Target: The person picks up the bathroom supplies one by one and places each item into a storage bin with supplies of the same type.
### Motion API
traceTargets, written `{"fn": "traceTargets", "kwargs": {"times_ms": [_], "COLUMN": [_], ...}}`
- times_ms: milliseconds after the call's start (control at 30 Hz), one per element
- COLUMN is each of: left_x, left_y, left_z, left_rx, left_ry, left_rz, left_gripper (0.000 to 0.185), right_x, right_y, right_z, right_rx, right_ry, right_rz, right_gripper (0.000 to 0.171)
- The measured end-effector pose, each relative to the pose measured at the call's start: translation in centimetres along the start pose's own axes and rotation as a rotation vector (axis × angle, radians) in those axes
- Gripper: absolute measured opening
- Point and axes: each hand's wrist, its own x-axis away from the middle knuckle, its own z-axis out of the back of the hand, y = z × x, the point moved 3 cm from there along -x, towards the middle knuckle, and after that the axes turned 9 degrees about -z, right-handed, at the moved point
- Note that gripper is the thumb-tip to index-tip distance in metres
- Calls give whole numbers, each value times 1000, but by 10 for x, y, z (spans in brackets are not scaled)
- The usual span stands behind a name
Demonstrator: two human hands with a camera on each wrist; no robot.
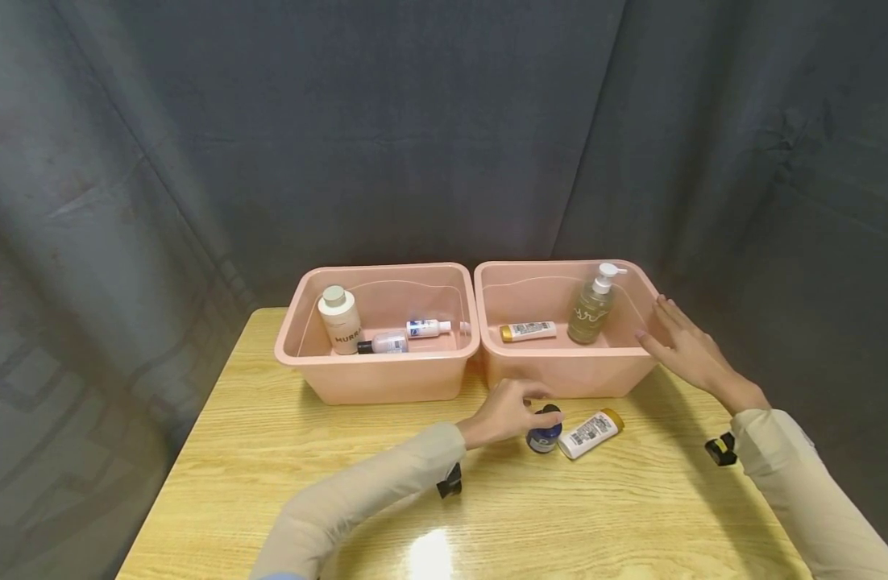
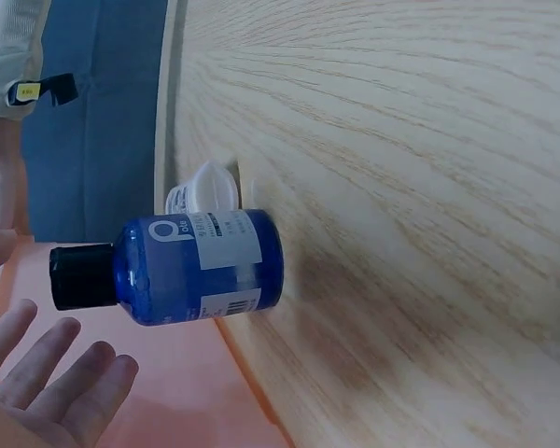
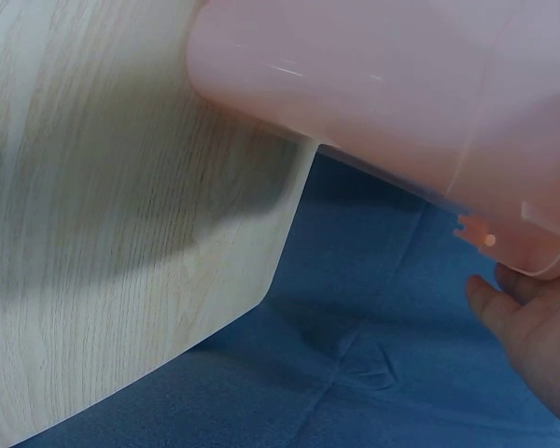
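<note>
A dark blue bottle [image 2: 201,266] with a black cap stands on the table in front of the right pink bin [image 1: 560,374]. My left hand [image 1: 509,415] reaches to it; in the left wrist view the fingers [image 2: 67,373] are spread beside the black cap, with a gap between. Just right of the bottle lies a white tube [image 1: 591,435] with a gold cap. My right hand [image 1: 686,346] rests against the right side of that bin, fingers extended along its rim. In the right wrist view, fingertips [image 3: 490,303] show right at the rim.
Inside the right bin are a pump bottle [image 1: 591,310] and a gold-capped tube [image 1: 529,331]. The left pink bin [image 1: 386,383] holds a large white bottle [image 1: 341,324], a black-capped bottle [image 1: 387,343] and a small white bottle [image 1: 425,328]. Dark curtains [image 1: 357,129] hang behind the wooden table [image 1: 270,451].
</note>
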Motion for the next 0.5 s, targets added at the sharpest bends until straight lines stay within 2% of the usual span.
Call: {"fn": "traceTargets", "kwargs": {"times_ms": [500], "left_x": [3], "left_y": [-10], "left_z": [-9], "left_rx": [11], "left_ry": [-43], "left_rz": [74], "left_gripper": [38], "right_x": [0], "right_y": [0], "right_z": [-1], "right_rx": [7], "right_ry": [-3], "right_rz": [-5], "right_gripper": [81]}}
